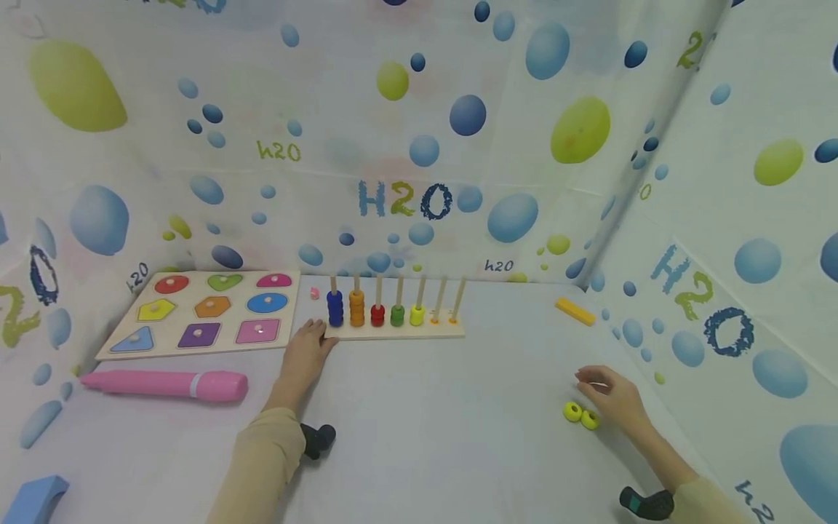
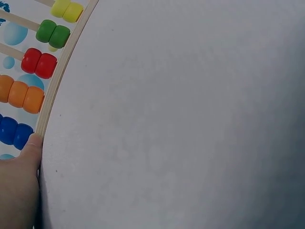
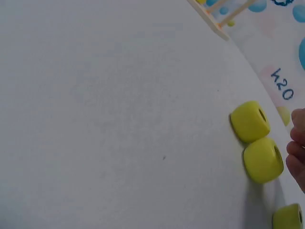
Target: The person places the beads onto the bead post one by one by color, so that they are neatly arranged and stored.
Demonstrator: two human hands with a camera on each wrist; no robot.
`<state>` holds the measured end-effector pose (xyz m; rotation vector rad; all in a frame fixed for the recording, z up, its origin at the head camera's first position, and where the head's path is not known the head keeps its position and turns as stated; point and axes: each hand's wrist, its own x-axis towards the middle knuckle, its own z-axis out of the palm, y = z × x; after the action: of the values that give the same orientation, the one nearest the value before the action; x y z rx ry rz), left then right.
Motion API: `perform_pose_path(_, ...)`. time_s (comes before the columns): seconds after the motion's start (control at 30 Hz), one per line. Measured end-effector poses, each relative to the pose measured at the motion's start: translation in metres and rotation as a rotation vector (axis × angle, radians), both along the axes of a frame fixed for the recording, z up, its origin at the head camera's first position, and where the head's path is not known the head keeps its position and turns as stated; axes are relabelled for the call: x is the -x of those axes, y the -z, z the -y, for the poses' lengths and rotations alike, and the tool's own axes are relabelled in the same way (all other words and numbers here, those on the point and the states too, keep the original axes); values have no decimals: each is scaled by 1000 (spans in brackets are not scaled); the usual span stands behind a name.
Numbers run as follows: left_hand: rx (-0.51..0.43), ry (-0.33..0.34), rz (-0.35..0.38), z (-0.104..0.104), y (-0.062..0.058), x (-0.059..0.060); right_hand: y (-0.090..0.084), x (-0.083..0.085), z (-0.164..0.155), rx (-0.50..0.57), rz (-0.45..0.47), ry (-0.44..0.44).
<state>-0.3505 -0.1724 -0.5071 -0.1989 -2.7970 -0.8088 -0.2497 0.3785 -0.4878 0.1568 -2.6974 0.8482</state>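
Along the far edge of the counter point(image 1: 419, 437) stands a wooden peg rack point(image 1: 393, 332) with seven upright pegs; five carry stacked beads, in blue, orange, red, green and yellow-green. My left hand point(image 1: 306, 356) rests flat at the rack's left end, grip wide and holding nothing, fingertips against the base. My left wrist view shows what the head view cannot: one fingertip point(image 2: 33, 143) touches the pale wooden edge just below the blue beads point(image 2: 14, 132).

Near the right edge, my right hand point(image 1: 612, 397) sits beside the yellow beads point(image 1: 580, 415), its fingers loosely curled and closed on nothing. From the head I count two beads; the right wrist view shows three point(image 3: 257, 140), smooth, rounded barrels with a hole through each, two touching.

One shape puzzle board point(image 1: 203, 311) holds nine coloured pieces. One smooth pink marker-shaped toy point(image 1: 170, 384), one blue block point(image 1: 33, 498) and one yellow bar point(image 1: 575, 311) lie apart.
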Motion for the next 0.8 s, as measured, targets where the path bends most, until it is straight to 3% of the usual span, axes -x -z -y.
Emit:
perform_pose_path(0.17, 7, 4, 6, 0, 1, 0, 9, -19, -10, -13, -7, 32)
perform_pose_path(0.43, 7, -6, 0, -1, 4, 1, 2, -38, -26, -36, -79, 66)
perform_pose_path(0.7, 0, -13, -35, 0, 2, 1, 8, -69, -47, -78, 84, 244)
perform_pose_path(0.8, 0, -16, -18, -1, 1, 1, 14, -80, -53, -66, 121, 303)
